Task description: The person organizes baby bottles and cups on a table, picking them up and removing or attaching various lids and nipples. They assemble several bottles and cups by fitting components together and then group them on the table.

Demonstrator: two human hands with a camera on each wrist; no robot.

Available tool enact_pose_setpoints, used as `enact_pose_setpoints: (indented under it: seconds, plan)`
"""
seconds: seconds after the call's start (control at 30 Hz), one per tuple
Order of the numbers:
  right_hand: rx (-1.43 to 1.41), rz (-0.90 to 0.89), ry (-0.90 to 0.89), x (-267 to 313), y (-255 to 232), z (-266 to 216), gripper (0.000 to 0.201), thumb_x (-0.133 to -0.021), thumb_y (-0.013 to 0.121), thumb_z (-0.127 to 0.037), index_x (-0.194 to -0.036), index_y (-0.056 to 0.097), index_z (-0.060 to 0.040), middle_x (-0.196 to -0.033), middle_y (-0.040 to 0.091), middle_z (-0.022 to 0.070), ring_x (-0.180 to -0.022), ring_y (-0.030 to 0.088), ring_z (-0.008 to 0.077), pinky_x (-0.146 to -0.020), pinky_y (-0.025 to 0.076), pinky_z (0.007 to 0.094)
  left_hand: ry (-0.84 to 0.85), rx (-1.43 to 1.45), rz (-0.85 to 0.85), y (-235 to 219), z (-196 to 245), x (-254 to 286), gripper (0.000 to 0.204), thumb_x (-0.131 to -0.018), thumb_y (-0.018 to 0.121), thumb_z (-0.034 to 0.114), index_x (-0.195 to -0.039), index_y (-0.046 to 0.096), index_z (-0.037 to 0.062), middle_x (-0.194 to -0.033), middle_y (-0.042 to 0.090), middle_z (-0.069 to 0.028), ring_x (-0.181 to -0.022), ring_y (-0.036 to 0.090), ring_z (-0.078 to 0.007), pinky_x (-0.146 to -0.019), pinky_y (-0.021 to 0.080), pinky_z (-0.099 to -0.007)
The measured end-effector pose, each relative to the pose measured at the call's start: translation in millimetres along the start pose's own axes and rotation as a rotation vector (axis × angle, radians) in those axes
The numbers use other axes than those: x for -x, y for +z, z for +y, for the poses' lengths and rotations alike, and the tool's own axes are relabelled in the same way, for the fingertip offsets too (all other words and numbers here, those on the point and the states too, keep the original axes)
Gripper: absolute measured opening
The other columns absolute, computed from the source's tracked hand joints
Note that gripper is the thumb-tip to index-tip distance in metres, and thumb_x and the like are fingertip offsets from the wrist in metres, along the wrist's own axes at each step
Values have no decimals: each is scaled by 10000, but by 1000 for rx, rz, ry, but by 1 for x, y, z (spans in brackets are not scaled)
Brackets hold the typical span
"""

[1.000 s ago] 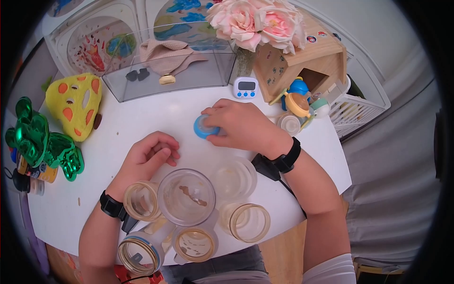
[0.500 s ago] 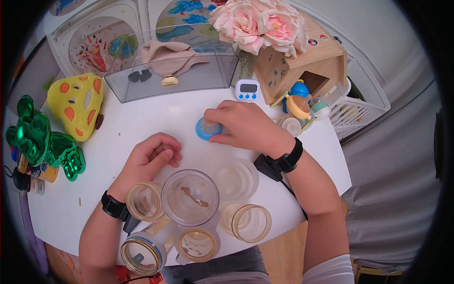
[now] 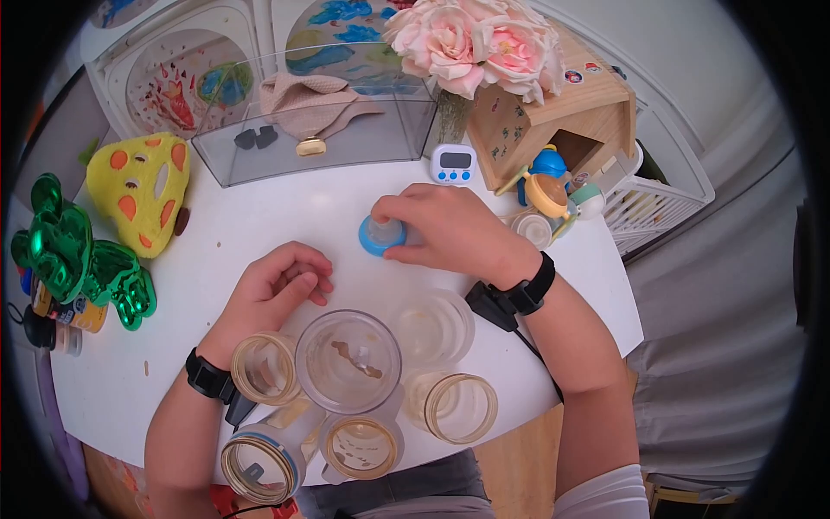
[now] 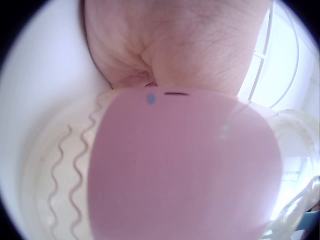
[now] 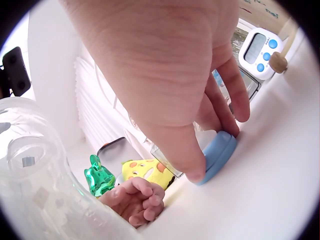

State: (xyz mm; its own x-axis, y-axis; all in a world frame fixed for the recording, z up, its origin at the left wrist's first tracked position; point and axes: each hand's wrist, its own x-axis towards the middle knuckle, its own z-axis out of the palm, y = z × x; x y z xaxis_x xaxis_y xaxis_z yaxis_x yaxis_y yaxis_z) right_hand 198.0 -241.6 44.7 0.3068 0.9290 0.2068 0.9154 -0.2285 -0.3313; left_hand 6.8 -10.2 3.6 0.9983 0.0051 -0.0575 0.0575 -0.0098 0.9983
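Observation:
My right hand (image 3: 445,225) pinches a baby bottle nipple (image 3: 380,235) with a blue collar and translucent dome between thumb and fingers. In the right wrist view, the blue collar (image 5: 220,156) stands low at the white tabletop, and the fingers partly hide the dome. My left hand (image 3: 285,277) rests on the table to the left, loosely curled and holding nothing. Close to its wrist stands a clear bottle (image 3: 232,368) with no cap. Beside that is a wide-topped clear container (image 3: 298,381) with a brown mark. In the left wrist view a pink-looking surface (image 4: 185,165) fills the foreground.
More uncapped clear bottles stand at the near edge, including one at right (image 3: 493,411) and a frosted one (image 3: 432,329). A white timer (image 3: 452,164), clear box (image 3: 363,143), wooden house (image 3: 553,104) and sippy tops (image 3: 545,192) line the back. Yellow plush (image 3: 138,195) and green figure (image 3: 91,259) stand left.
The right index finger has shifted on the nipple, leaving more of its dome showing. The view has moved slightly; the left hand stays where it was.

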Motion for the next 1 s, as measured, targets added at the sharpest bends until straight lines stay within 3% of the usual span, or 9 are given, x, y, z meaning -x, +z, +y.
enact_pose_setpoints:
  seconds: [0.23, 0.3, 0.4, 0.63, 0.9, 1.0]
  plan:
    - [28, 4, -29, -1, 1, 3, 341, -828, 868, -229, -1114, 730, -105, -1183, 760, 92, -1032, 725, 315, -854, 589, 407, 6, -1, 3, 1, 1, 0, 154, -1114, 569, 139, -1186, 645, 25, -1083, 660, -39, -1031, 639, -132, -929, 531, -308]
    - [72, -97, 31, -3, -4, -1, 344, -839, 848, -237, -1141, 744, -108, -1238, 762, 81, -1096, 714, 293, -876, 599, 398, 4, -1, 8, 2, 1, 0, 154, -1114, 566, 137, -1186, 645, 26, -1082, 661, -38, -1029, 639, -131, -929, 531, -307]
    - [195, -52, -41, -2, 11, -1, 328, -857, 820, -249, -1149, 753, -117, -1282, 759, 64, -1160, 695, 265, -897, 608, 398, -11, -2, 17, 3, 3, 0, 153, -1113, 565, 136, -1186, 647, 28, -1081, 664, -38, -1023, 640, -131, -930, 531, -306]
    - [119, -9, -82, 0, 9, 5, 297, -864, 814, -252, -1119, 756, -112, -1339, 744, 33, -1178, 685, 251, -905, 613, 392, -9, 23, 24, 3, 2, 0, 154, -1111, 567, 134, -1184, 649, 26, -1082, 661, -41, -1026, 637, -130, -937, 530, -306]
    - [21, -32, 34, -2, -3, -6, 379, -852, 850, -224, -1145, 630, -127, -1028, 708, 122, -1001, 710, 334, -812, 578, 430, -5, 14, 13, 2, 3, 0, 152, -1113, 568, 130, -1188, 648, 23, -1093, 657, -41, -1038, 641, -133, -940, 531, -306]
    - [37, -21, -19, -1, -1, -2, 375, -849, 852, -218, -1117, 607, -123, -1042, 712, 111, -1003, 710, 336, -810, 574, 430, -4, 18, 10, 2, 2, 0, 157, -1115, 574, 139, -1191, 646, 23, -1098, 658, -40, -1044, 644, -134, -939, 531, -305]
